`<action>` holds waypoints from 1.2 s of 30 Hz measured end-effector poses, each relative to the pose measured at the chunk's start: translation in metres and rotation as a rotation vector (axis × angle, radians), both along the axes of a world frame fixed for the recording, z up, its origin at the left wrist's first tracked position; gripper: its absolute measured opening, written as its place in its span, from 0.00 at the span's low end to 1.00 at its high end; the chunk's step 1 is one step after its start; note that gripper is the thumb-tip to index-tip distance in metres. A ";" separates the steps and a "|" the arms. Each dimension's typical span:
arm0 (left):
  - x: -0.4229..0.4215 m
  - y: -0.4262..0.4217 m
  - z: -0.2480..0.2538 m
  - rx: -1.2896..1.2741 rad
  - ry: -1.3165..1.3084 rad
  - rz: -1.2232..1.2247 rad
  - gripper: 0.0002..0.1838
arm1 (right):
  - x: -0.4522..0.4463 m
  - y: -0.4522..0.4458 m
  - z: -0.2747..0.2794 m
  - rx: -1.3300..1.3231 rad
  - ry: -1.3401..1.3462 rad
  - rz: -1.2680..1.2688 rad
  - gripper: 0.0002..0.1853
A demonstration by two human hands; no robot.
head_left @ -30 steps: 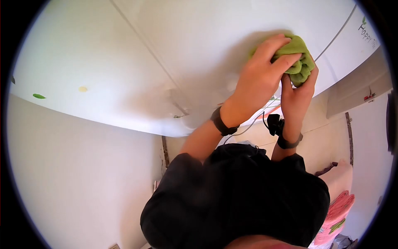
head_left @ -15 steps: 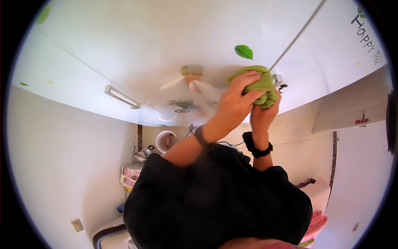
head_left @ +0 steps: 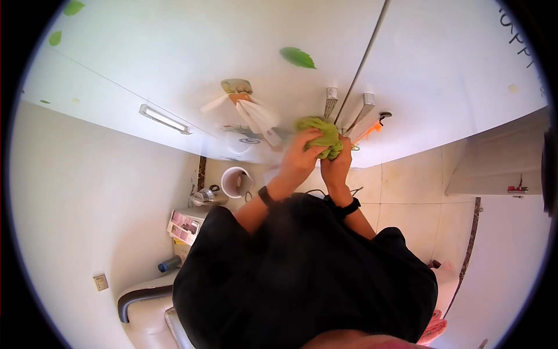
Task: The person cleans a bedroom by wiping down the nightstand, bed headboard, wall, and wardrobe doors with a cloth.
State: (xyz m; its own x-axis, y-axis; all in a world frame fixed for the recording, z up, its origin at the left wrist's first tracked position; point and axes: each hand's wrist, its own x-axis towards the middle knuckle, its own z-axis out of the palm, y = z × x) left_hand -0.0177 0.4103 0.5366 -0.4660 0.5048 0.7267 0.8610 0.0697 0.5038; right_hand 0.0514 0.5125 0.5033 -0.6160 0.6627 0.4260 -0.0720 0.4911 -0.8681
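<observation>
Bunched between both hands is a green cloth (head_left: 319, 135), held against the white door front (head_left: 232, 35) just below a silver handle (head_left: 331, 100). My left hand (head_left: 297, 160) has its fingers curled over the cloth's left and front side. On the right side of the cloth, my right hand (head_left: 337, 167) is closed on it, its fingers partly hidden. A second silver handle (head_left: 365, 106) stands across the door gap, beside a dark hook (head_left: 385, 115) with an orange item (head_left: 367, 134) near it.
A third handle (head_left: 165, 120) is on the front at left. Below it are a white bin (head_left: 236, 182), a metal kettle (head_left: 204, 196) and a pink-and-white box (head_left: 185, 225). A padded seat (head_left: 145, 314) is at lower left, and pink fabric (head_left: 433, 327) at lower right.
Both hands have moved down and left in view with the green cloth, still gripping it. The view has shifted, showing the door handles, the hook and the bin at left.
</observation>
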 end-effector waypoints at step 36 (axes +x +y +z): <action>0.016 0.038 0.100 0.282 -0.047 -0.090 0.22 | 0.027 0.031 0.103 0.366 0.226 0.043 0.48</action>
